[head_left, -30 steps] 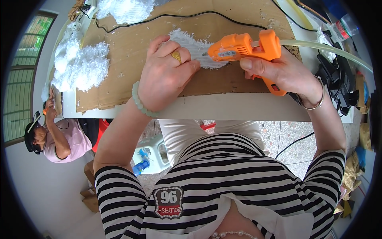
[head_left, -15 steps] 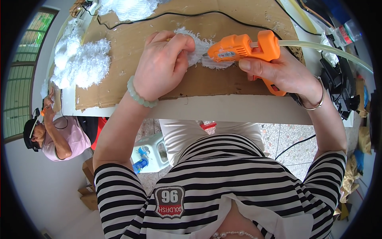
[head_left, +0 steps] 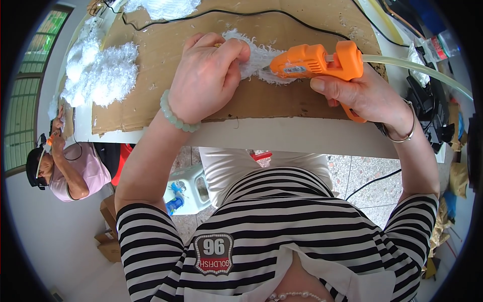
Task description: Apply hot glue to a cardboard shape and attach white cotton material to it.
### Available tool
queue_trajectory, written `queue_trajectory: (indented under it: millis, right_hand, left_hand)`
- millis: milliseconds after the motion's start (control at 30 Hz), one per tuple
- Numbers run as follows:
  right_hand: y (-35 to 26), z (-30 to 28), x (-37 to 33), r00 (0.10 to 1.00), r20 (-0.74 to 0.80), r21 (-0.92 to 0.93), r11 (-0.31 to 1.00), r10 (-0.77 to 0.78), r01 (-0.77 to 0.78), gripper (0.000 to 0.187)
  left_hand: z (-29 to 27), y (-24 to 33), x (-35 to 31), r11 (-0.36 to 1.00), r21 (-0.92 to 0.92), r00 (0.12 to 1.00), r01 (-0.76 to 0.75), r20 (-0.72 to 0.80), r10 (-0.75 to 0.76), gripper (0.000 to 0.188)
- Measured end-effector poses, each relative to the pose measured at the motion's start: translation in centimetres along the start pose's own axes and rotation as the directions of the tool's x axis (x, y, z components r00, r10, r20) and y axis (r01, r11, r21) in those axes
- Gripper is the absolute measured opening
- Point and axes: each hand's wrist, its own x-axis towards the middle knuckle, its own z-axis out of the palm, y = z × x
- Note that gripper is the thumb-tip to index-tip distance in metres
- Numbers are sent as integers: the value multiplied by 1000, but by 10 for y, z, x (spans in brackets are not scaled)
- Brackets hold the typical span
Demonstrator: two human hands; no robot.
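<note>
My right hand [head_left: 357, 93] is wrapped round an orange glue gun [head_left: 302, 61], and a long translucent glue stick [head_left: 412, 61] sticks out of its back. The nozzle points left, at or just over a strip of fluffy white fabric [head_left: 259, 55] with a shaggy edge. Across the left end of this strip is my left hand [head_left: 209, 73], closed, its fingers curled onto the fabric. My fingertips there are hidden behind the knuckles.
Brown cardboard [head_left: 156, 100] covers the white table [head_left: 302, 133]. More fluffy white material [head_left: 110, 75] lies at the left, and a white bundle [head_left: 163, 7] at the far edge. A black cable [head_left: 241, 13] crosses the cardboard. Another person [head_left: 80, 171] works at the left.
The glue gun has shifted slightly to the right along the white fabric. My left hand keeps its closed pose, and the whole view has moved a little.
</note>
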Motion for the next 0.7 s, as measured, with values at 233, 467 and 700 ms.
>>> queue_trajectory:
  millis: [233, 467, 700]
  right_hand:
    - [2, -1, -4, 999, -7, -35, 998, 42, -42, 40]
    - [3, -3, -9, 999, -20, -60, 997, 45, -46, 40]
    - [6, -8, -18, 997, -33, -32, 997, 75, -76, 38]
  left_hand:
    - [0, 4, 1, 1000, 21, 1000, -17, -14, 18, 19]
    - [-11, 19, 8, 998, 66, 998, -14, 68, 9, 29]
    - [-5, 22, 9, 990, 131, 997, -46, 68, 38, 34]
